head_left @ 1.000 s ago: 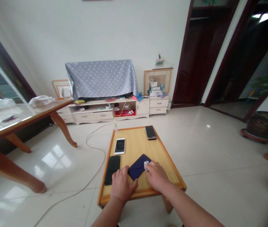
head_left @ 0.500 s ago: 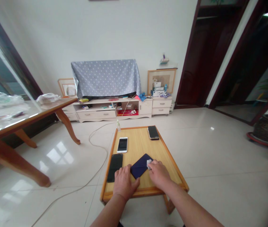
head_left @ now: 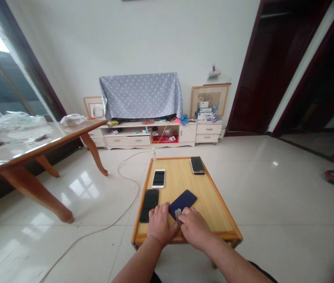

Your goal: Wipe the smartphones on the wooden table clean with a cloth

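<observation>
Clock dirs taken from the dark-blue slab [head_left: 187, 197], which is laid flat and slanted on the near half of a small wooden tbl [head_left: 210, 200]. At 8 o'clock the L hand [head_left: 161, 225] is rested w/ fingers and thumb spread, the slab's near end btwn them; whether it's clamped can't be told. At 5 o'clock the R hand [head_left: 194, 228] is set close by the L thumb, a small crumpled whitish wad [head_left: 178, 212] pinched in its fingertips and held at the slab's near part.

At 9 o'clock a black phone [head_left: 149, 202] is placed lengthwise by the tbl's edge, just beside the L fingers; contact can't be told. White phone [head_left: 158, 179] is seen at 10–11, screen up. At approx 1 o'clock, in the far R corner, a dark-screened phone [head_left: 197, 164] is stacked on sth thin. Small clear bottle [head_left: 154, 155] is seen at 11, by the far L corner.

Farther: at 10, a large tbl [head_left: 96, 125] w/ plastic bags [head_left: 22, 122] on it; at 11–12, a white cabinet [head_left: 127, 140], topped by sth draped in polka-dot cloth [head_left: 141, 96].
</observation>
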Demonstrator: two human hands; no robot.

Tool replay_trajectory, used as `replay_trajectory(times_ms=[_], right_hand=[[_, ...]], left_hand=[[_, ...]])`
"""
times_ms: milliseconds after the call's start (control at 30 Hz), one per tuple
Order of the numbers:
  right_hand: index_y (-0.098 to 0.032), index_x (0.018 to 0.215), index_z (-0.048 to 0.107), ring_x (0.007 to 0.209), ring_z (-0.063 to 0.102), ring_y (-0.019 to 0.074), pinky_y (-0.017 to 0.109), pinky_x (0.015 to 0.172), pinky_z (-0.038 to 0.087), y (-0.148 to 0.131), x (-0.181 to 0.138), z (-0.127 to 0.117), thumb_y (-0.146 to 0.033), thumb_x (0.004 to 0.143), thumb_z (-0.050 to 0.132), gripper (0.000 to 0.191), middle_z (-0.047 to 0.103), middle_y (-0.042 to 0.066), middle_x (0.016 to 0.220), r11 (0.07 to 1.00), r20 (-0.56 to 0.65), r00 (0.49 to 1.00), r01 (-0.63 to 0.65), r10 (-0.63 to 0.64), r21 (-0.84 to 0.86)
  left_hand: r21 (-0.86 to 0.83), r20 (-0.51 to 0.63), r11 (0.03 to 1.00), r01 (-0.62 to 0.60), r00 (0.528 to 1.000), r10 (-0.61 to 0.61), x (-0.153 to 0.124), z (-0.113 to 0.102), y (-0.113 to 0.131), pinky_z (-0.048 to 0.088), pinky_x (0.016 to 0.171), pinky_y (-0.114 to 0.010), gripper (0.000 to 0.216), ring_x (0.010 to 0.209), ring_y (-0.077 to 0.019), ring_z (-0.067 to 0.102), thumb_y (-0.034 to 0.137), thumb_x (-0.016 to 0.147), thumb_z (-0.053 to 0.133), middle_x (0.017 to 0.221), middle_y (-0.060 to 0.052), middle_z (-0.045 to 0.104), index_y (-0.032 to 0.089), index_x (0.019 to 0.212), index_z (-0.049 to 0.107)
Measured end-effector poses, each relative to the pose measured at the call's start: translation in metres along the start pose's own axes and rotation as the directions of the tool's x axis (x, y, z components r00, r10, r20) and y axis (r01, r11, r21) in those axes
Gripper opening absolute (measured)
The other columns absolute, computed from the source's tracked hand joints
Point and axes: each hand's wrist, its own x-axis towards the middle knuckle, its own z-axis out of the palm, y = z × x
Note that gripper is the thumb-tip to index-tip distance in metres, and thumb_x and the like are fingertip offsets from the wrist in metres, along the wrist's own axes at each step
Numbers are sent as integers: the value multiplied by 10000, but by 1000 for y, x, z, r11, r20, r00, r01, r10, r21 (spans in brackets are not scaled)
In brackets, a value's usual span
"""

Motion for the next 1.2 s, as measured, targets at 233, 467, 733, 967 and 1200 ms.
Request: replay_trajectory(times_ms=[233,467,733,967,1200], right_hand=[[-222,994,719,1002,496,242,340,858,355,-18,18,6,-143,841,475,299,632,77,1046,1000,3,1000,7,-6,-25],[-222,975,728,1005,501,255,362,843,348,-20,23,3,-153,849,476,290,637,90,1058,999,37,999,9,-7,-54],[-232,996,732,1022,520,269,373,822,354,-27,30,6,-148,858,469,309,656,88,1073,999,43,999,-11,13,-50],[-264,1056,722,1035,524,261,355,808,350,-22,43,5,-132,849,473,350,659,71,1115,996,2,996,-86,86,-31],[-251,1055,720,1040,526,262,361,805,356,-25,40,10,-142,857,474,334,661,73,1107,999,15,999,-37,38,-24]], left_hand=[[-57,50,998,5,999,-2,2,-3,-2,292,1003,-396,626,1152,-287,512,435,767,584,1238,-97,623,212,1338,456],[-66,54,998,4,999,0,0,-4,-3,275,1030,-398,610,1185,-288,501,376,767,566,1277,-101,609,211,1345,466],[-89,58,996,11,998,-6,2,2,-9,257,1062,-407,664,1228,-288,487,284,783,526,1353,-113,576,184,1427,398],[-114,37,993,41,999,-37,3,6,-10,246,1072,-416,758,1237,-297,489,350,778,553,1348,-136,586,142,1474,335],[-102,46,994,45,998,-41,3,6,-10,256,1062,-414,744,1209,-280,511,250,802,489,1325,-132,604,140,1509,284]])
